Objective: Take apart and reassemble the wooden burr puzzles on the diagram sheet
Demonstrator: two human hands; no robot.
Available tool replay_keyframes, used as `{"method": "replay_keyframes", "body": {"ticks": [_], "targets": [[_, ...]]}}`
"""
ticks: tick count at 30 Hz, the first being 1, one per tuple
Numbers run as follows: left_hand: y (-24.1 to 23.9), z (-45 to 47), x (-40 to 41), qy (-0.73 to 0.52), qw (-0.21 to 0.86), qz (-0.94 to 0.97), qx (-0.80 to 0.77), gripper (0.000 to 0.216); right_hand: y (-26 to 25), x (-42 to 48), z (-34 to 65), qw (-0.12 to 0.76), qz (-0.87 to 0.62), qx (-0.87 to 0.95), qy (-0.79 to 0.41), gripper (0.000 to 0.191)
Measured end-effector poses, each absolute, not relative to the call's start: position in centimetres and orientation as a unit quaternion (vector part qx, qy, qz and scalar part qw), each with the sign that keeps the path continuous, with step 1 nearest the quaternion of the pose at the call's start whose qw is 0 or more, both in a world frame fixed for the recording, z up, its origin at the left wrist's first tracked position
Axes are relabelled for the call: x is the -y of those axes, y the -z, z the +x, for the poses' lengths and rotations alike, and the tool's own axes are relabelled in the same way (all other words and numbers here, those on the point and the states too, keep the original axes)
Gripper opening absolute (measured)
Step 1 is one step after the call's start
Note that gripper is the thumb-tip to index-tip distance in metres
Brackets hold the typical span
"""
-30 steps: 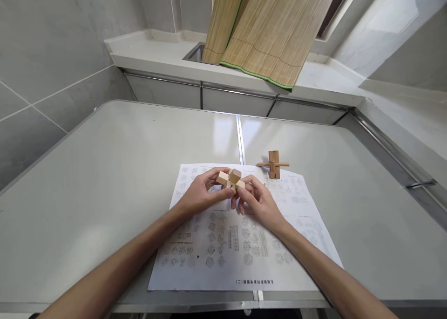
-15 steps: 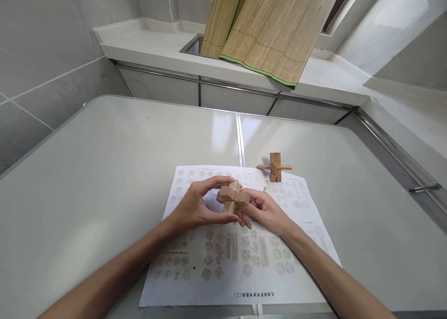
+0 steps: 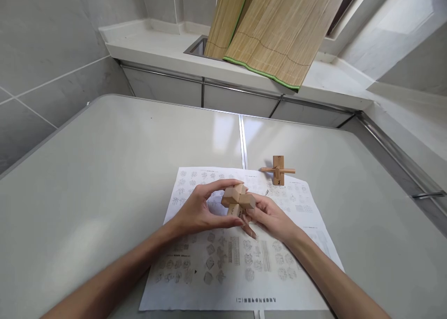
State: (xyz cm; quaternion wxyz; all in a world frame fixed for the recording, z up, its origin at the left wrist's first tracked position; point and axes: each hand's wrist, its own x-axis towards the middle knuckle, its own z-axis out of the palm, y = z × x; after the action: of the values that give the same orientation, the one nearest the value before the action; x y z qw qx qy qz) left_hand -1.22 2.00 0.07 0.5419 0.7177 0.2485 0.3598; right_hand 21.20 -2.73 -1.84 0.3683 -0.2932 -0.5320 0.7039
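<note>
A wooden burr puzzle [image 3: 238,199] of interlocking light-brown bars is held between my two hands above the printed sheet. My left hand [image 3: 197,207] grips it from the left, thumb on the near side and fingers on the far side. From the right, my right hand [image 3: 268,214] closes its fingers on the puzzle; some of them are hidden behind the wood. Dark marks show on the puzzle's near face. Beneath both hands lies the paper sheet [image 3: 251,286], covered in small line diagrams and print.
Past my right hand, a cross-shaped wooden puzzle piece [image 3: 278,177] with a thin rod stands at the sheet's far edge. A pale folding table [image 3: 104,170] with a metal centre seam carries everything. Behind it are a white ledge [image 3: 157,53] and a hanging bamboo mat [image 3: 272,35].
Both hands and the puzzle appear slightly farther right and lower, as does the whole scene. A finger of my right hand now reaches out further below the puzzle.
</note>
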Motion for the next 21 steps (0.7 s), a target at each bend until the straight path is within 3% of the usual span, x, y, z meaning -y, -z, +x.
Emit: {"method": "replay_keyframes", "body": {"ticks": [7, 11, 15, 18, 21], "targets": [[-0.1, -0.6, -1.6, -0.35, 0.557, 0.705, -0.265, 0.068, 0.8, 3.0, 20.1, 0.432, -0.436, 0.526, -0.588, 0.027], [-0.2, -0.5, -1.5, -0.337, 0.555, 0.702, -0.292, 0.06, 1.4, 3.2, 20.1, 0.417, -0.46, 0.557, -0.551, 0.027], [-0.2, -0.5, -1.5, -0.385, 0.516, 0.699, -0.311, 0.063, 1.3, 3.1, 21.0, 0.445, -0.474, 0.619, -0.441, 0.027], [-0.3, -0.5, -1.6, -0.391, 0.495, 0.716, -0.298, 0.063, 0.8, 3.0, 21.6, 0.449, -0.448, 0.611, -0.472, 0.024], [-0.4, -0.6, -1.6, -0.371, 0.477, 0.749, -0.272, 0.059, 0.4, 2.8, 22.2, 0.398, -0.41, 0.607, -0.553, 0.026]]}}
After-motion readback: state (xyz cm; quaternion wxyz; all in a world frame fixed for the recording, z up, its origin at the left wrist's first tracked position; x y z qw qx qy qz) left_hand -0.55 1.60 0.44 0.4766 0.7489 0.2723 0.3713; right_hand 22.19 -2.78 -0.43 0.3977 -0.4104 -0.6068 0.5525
